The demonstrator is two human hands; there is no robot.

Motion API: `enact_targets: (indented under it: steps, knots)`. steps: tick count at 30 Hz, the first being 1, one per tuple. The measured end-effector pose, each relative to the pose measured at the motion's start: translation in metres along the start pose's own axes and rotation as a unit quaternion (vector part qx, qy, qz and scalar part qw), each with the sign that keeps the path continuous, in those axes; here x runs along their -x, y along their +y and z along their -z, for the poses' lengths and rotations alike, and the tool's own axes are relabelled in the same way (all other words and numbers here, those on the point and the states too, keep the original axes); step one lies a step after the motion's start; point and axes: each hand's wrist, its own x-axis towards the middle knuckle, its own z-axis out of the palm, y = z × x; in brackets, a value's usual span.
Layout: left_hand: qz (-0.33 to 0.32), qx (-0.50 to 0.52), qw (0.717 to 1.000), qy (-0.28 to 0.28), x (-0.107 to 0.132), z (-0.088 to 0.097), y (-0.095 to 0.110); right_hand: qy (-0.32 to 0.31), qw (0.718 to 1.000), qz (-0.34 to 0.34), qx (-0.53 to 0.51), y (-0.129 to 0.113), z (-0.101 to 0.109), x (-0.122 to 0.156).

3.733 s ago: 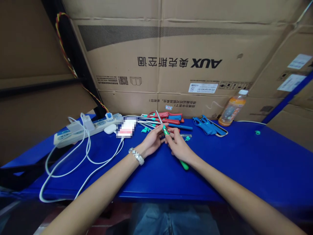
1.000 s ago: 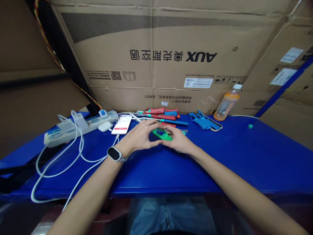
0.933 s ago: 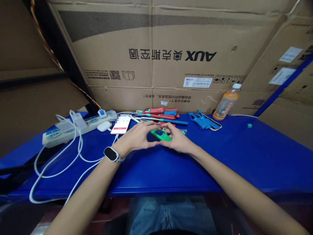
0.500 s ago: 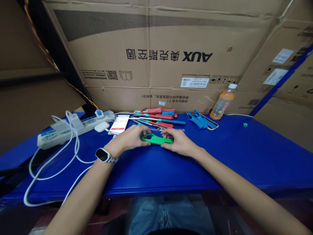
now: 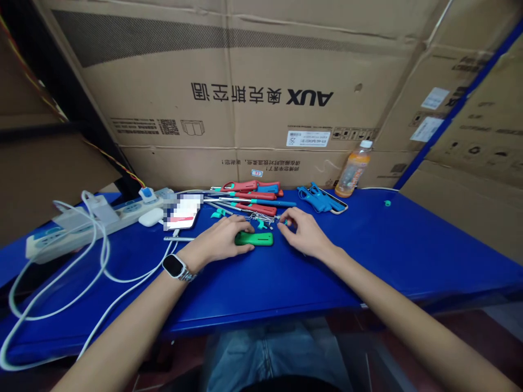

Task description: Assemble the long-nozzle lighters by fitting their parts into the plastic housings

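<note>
Pinched between the thumb and fingers of my left hand point(image 5: 223, 238) is a green lighter handle point(image 5: 261, 239), lying sideways just above or on the blue table. My right hand point(image 5: 304, 231) is apart from it, to its right, with thumb and fingertips drawn together beside small loose parts. A bit of teal shows at those fingers, too small to name. Behind the hands lie several long-necked lighters point(image 5: 255, 195) with red or blue handles. Small teal plastic pieces point(image 5: 218, 213) and thin metal parts point(image 5: 255, 216) are scattered in front of them.
A phone point(image 5: 183, 212), white earbud case point(image 5: 151, 217) and power strip point(image 5: 98, 218) with looping white cables point(image 5: 107, 261) occupy the left. Right of the lighters are blue handle shells point(image 5: 318, 198) on another phone, and an orange drink bottle point(image 5: 353, 170). Cardboard point(image 5: 261, 49) walls the back.
My right hand has let go of the green lighter handle and moved right to the small parts. My left hand still holds the handle. The view has shifted right.
</note>
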Motion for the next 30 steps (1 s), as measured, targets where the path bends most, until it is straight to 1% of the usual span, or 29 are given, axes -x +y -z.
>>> enact_targets:
  steps: [1, 3, 4, 6, 8, 10, 13, 15, 18, 22, 24, 25, 27, 28, 30]
  knots:
    - [-0.002, -0.005, 1.000, 0.001, -0.001, -0.001, 0.002, -0.003, 0.999, -0.043, 0.029, 0.004, 0.005, 0.003]
    - [-0.011, -0.008, 1.000, 0.001, -0.005, -0.003, 0.007, -0.030, 0.991, -0.107, 0.080, 0.010, 0.011, 0.008]
    - [-0.017, -0.006, 1.000, -0.001, -0.008, -0.005, 0.010, -0.049, 0.986, -0.126, 0.098, 0.013, 0.012, 0.009]
    - [-0.027, 0.002, 1.000, -0.004, -0.012, -0.008, 0.014, -0.082, 0.979, -0.141, 0.119, 0.015, 0.010, 0.010]
    - [-0.032, 0.014, 0.999, -0.007, -0.015, -0.010, 0.018, -0.101, 0.978, -0.138, 0.124, 0.015, 0.006, 0.007]
    - [-0.033, 0.025, 0.999, -0.004, -0.015, -0.011, 0.019, -0.101, 0.981, -0.124, 0.110, 0.017, 0.003, 0.002]
    - [-0.024, 0.030, 0.999, 0.001, -0.013, -0.009, 0.019, -0.098, 0.989, -0.095, 0.050, 0.023, 0.002, -0.006]
    - [-0.020, 0.031, 0.999, 0.002, -0.011, -0.009, 0.018, -0.083, 0.993, -0.084, 0.020, 0.028, 0.002, -0.012]
    - [-0.021, 0.038, 0.999, 0.000, -0.010, -0.009, 0.016, -0.055, 0.994, -0.087, 0.036, 0.030, -0.001, -0.018]
    - [-0.020, 0.044, 0.999, -0.003, -0.009, -0.011, 0.015, -0.075, 0.989, -0.099, 0.076, 0.021, -0.008, -0.023]
    - [-0.019, 0.043, 0.999, -0.004, -0.009, -0.011, 0.016, -0.077, 0.989, -0.102, 0.070, 0.016, -0.008, -0.024]
    - [-0.019, 0.043, 0.999, -0.004, -0.009, -0.011, 0.016, -0.074, 0.991, -0.103, 0.049, 0.013, -0.007, -0.025]
    - [-0.021, 0.043, 0.999, -0.005, -0.009, -0.011, 0.016, -0.064, 0.992, -0.102, -0.041, 0.008, -0.005, -0.026]
    - [-0.023, 0.042, 0.999, -0.005, -0.009, -0.011, 0.016, -0.056, 0.988, -0.099, -0.109, 0.005, -0.004, -0.027]
    - [-0.027, 0.043, 0.999, 0.000, -0.009, -0.011, 0.017, -0.038, 0.964, -0.085, -0.249, -0.001, -0.003, -0.029]
